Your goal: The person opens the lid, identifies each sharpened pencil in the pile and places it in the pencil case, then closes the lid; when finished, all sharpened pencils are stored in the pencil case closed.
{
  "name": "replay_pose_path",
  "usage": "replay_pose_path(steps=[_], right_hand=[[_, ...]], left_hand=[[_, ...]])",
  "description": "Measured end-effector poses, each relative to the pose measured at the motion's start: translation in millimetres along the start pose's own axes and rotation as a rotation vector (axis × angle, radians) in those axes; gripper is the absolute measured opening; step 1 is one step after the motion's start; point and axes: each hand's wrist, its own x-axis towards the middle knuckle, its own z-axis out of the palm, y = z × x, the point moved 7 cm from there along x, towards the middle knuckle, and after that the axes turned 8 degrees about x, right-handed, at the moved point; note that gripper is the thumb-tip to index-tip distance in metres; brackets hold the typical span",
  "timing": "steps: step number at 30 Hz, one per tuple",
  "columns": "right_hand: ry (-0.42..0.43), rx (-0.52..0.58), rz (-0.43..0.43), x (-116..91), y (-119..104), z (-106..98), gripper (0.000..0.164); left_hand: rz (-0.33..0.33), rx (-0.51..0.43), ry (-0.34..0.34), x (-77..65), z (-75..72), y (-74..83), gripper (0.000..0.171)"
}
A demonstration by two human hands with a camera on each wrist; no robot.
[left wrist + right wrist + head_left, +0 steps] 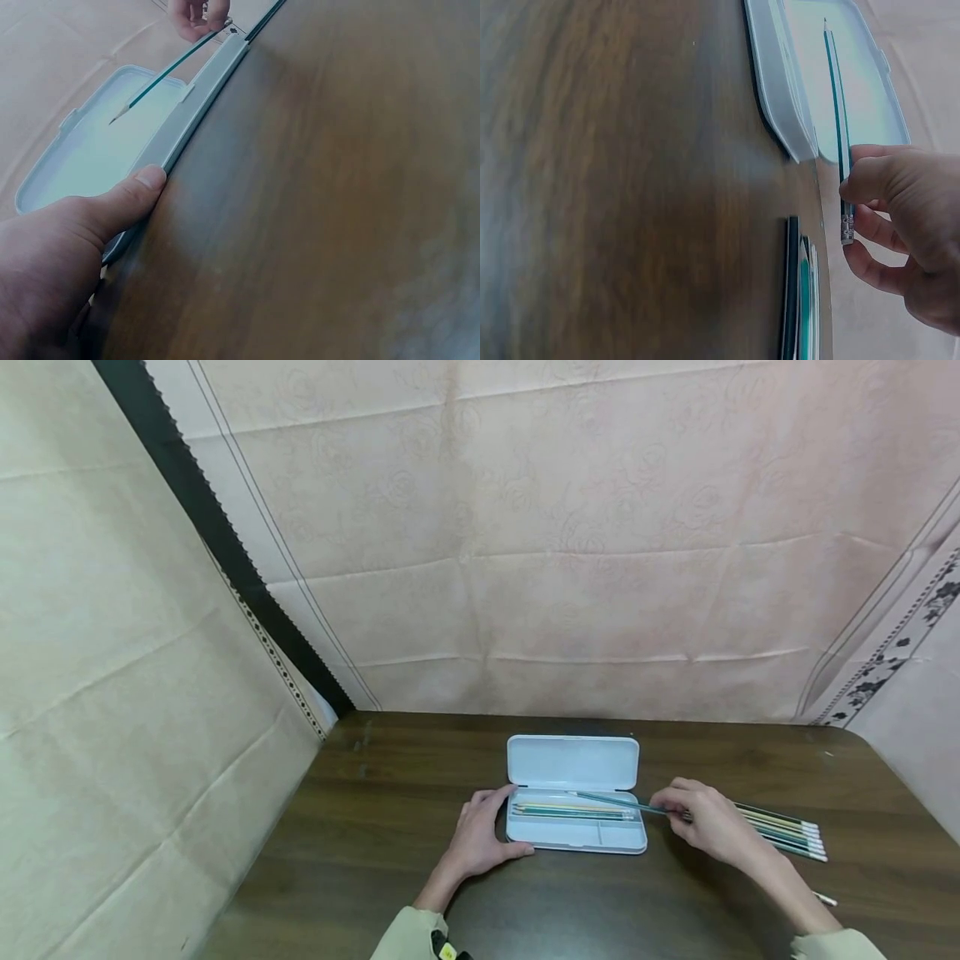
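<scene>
A light-blue pencil case (577, 837) lies with its lid up on the brown table, several pencils (573, 811) inside its tray. My left hand (480, 835) holds the case at its left end, thumb (142, 187) along the front side and fingers toward the back corner. Between thumb and fingers, my right hand (705, 818) pinches a teal pencil (837, 97) near its eraser end. That pencil is held above the tray, sharpened tip pointing left. Right of the case, partly behind the right hand, lies a row of several pencils (787, 833).
A small whitish stick-like end (825, 899) shows beside the right forearm on the table (375, 860). Patterned cloth (562, 568) hangs along the table's back edge, with more cloth (150, 735) at the left side.
</scene>
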Motion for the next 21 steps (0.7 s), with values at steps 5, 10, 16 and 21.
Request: replay_pose_path(steps=[5, 10, 16, 21], right_hand=[[-0.018, -0.009, 0.015, 9, -5, 9, 0.036], [-0.045, 0.002, 0.016, 21, -13, 16, 0.032], [-0.088, 0.005, 0.012, 31, -21, 27, 0.029], [-0.102, 0.002, -0.007, 37, -25, 36, 0.028]], left_hand=[[-0.007, 0.006, -0.003, 0.6, 0.6, -0.6, 0.094], [-0.006, 0.015, -0.007, 0.9, 1.2, 0.0, 0.094], [-0.01, 0.021, -0.008, 0.3, 1.9, -0.8, 0.094], [-0.01, 0.016, -0.005, -0.1, 1.0, -1.7, 0.094]])
